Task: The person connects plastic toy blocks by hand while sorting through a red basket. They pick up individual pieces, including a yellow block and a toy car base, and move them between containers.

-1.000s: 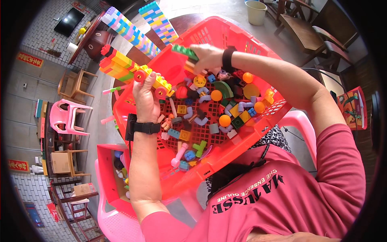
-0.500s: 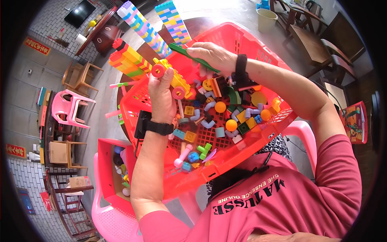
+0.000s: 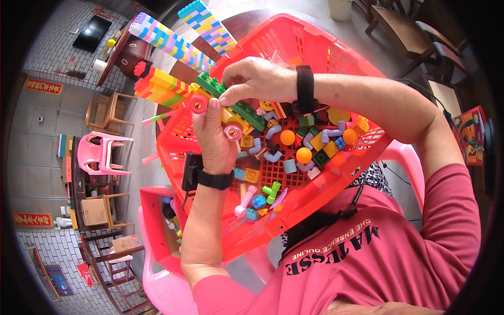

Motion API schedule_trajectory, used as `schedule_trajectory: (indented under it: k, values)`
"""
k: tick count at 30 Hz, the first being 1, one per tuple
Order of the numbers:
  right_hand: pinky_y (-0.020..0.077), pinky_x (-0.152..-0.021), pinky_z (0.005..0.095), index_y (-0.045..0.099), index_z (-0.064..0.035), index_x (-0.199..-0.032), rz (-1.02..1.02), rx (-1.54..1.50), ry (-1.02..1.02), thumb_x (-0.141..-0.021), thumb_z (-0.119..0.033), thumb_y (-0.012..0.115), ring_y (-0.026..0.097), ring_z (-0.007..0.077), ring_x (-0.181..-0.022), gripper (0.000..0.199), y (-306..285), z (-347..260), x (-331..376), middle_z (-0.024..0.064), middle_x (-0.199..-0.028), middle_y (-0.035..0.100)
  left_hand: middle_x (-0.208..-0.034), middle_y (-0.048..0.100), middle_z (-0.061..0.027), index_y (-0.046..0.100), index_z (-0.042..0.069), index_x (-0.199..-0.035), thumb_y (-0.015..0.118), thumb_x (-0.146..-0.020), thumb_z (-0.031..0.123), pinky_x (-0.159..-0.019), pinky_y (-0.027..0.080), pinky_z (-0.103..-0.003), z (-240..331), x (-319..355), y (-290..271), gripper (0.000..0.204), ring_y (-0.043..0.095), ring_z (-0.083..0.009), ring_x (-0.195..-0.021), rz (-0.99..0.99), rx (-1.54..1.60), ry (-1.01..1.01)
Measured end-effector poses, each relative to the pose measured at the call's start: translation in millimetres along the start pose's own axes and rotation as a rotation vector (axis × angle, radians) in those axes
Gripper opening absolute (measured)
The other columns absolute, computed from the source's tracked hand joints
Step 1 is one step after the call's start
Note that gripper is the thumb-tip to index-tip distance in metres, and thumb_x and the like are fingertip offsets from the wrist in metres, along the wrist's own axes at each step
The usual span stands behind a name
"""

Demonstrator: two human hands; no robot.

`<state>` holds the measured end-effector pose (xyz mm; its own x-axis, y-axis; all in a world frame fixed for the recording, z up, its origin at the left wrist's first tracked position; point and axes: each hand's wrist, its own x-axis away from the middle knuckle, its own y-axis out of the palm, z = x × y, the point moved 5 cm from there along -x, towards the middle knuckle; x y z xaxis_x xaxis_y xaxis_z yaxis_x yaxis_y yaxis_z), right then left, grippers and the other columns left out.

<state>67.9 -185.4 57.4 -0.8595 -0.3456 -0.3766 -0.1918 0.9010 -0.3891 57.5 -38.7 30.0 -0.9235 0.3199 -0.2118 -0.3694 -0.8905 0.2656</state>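
Note:
My left hand [image 3: 212,134] grips a yellow toy car base [image 3: 227,116] with red-pink wheels [image 3: 233,132] on the side facing me. Along the base's top lies a long green studded building plate [image 3: 248,115]. My right hand [image 3: 257,79] is closed on the plate's middle, with thumb and bent fingers pressed together there. The plate touches the base, but my fingers hide whether it is seated. Both hands are above the red plastic basket [image 3: 310,202], over its left side. Loose bricks, bent lilac tube pieces [image 3: 272,156] and orange balls [image 3: 303,155] lie inside it.
Beyond the basket stand tall stacks of pastel bricks [image 3: 170,41] and a red-yellow brick stack [image 3: 160,84], on a dark round table [image 3: 252,22]. A red box [image 3: 160,220] of toys rests on a pink chair [image 3: 163,286] at the left. Wooden furniture [image 3: 401,39] is at the far right.
My right hand has brought the green plate down and left onto the yellow car base, turning its studs into view. My left hand still holds the base. The whole view has shifted slightly.

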Motion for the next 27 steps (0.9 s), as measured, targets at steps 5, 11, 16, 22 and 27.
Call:
schedule_trajectory:
  k: [5, 11, 16, 22, 27]
  values:
    - [0.0505, -0.054, 0.0283, 0.064, 0.0046, -0.088, -0.051, -0.187, 0.169, -0.078, -0.046, 0.072, 0.064, 0.0164, -0.06, 0.052, 4, 10, 0, 0.0101, -0.072, 0.063, -0.105, 0.062, -0.0071, 0.055, -0.001, -0.111, 0.045, -0.099, 0.042, -0.082, 0.051, -0.031, -4, 4, 3, 0.047, 0.061, -0.0145, -0.096, -0.038, -0.051, -0.034]
    - [0.0538, -0.052, 0.0268, 0.061, 0.005, -0.089, -0.085, -0.237, 0.189, -0.079, -0.044, 0.073, 0.066, 0.0172, -0.06, 0.051, 4, 14, -1, 0.0104, -0.072, 0.063, -0.109, 0.06, -0.0078, 0.052, 0.0, -0.116, 0.041, -0.099, 0.044, -0.083, 0.051, -0.031, -5, 4, 5, 0.049, 0.061, -0.0148, -0.098, -0.102, -0.071, -0.062]
    - [0.0548, -0.051, 0.0277, 0.061, 0.005, -0.088, -0.104, -0.258, 0.19, -0.08, -0.043, 0.073, 0.067, 0.0185, -0.059, 0.05, 4, 14, -1, 0.0105, -0.072, 0.062, -0.11, 0.06, -0.0083, 0.051, 0.0, -0.118, 0.04, -0.099, 0.046, -0.084, 0.052, -0.032, -2, 5, 9, 0.052, 0.061, -0.0152, -0.1, -0.176, -0.069, -0.066]
    - [0.0552, -0.05, 0.0278, 0.058, 0.0052, -0.086, -0.113, -0.262, 0.216, -0.079, -0.041, 0.073, 0.066, 0.0188, -0.058, 0.049, 4, 15, -1, 0.0112, -0.07, 0.061, -0.108, 0.06, -0.0088, 0.052, 0.0, -0.118, 0.037, -0.099, 0.048, -0.083, 0.052, -0.03, -2, 5, 13, 0.054, 0.061, -0.0155, -0.098, -0.168, -0.08, -0.116]
    - [0.0559, -0.05, 0.0282, 0.055, 0.0048, -0.085, -0.17, -0.297, 0.234, -0.079, -0.039, 0.075, 0.065, 0.0179, -0.058, 0.049, 6, 9, 2, 0.0108, -0.07, 0.06, -0.103, 0.062, -0.0087, 0.053, 0.0, -0.116, 0.03, -0.1, 0.052, -0.078, 0.052, -0.026, -2, 10, 12, 0.059, 0.062, -0.0142, -0.094, -0.218, -0.181, -0.156]
